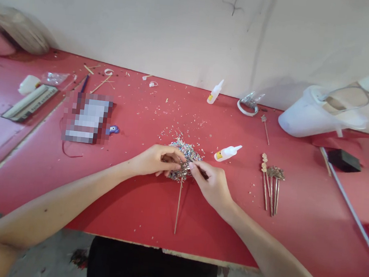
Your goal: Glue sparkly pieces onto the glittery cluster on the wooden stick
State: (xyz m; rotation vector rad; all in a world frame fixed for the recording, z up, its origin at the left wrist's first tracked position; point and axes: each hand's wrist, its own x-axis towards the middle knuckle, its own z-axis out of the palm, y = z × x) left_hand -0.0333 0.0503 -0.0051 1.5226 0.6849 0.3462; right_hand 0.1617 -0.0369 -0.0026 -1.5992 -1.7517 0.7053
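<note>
Red tabletop, grey wall; left hand at bead pile, grip unclear; right hand pinching dark item.

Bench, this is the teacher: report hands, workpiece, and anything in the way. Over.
Left hand and right hand close together at glittery pile; grip unclear. Thin stick projecting from pile toward person. Nearer white bottle beside right hand, not blocking.

Hands close together, fingers curled

Flat oblong box: dark printed lettering, too blurred to read. Two white dropper bottles: yellow labels, print illegible.
</note>
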